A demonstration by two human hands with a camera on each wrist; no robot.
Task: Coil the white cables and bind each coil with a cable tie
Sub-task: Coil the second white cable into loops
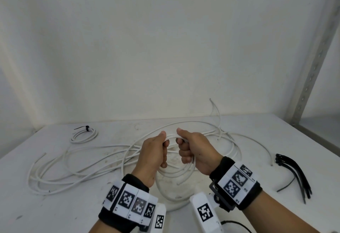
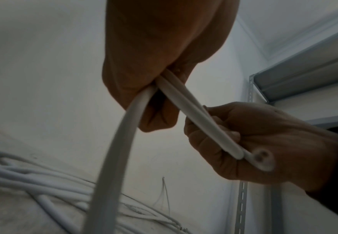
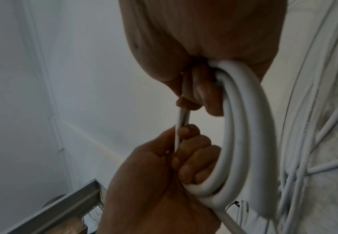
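Note:
Both hands hold a partly wound coil of white cable (image 1: pixel 174 174) above the table, with its loops hanging below the fists. My left hand (image 1: pixel 160 150) grips the coil's top left with curled fingers; my right hand (image 1: pixel 184 150) grips it just to the right. In the left wrist view the left hand (image 2: pixel 154 71) clamps strands that run to the right hand (image 2: pixel 244 142), and a cut cable end (image 2: pixel 263 159) sticks out of the right fist. The right wrist view shows the coil (image 3: pixel 238 126) looped between the right hand (image 3: pixel 204 39) and the left hand (image 3: pixel 160 182).
Several loose white cables (image 1: pixel 73 168) sprawl over the white table (image 1: pixel 46 214) on the left and behind the hands. A small coil (image 1: pixel 84 135) bound with a black tie (image 1: pixel 83 128) lies at the back left. Black cable ties (image 1: pixel 294 175) lie at the right. A metal shelf upright (image 1: pixel 312 67) rises at the right.

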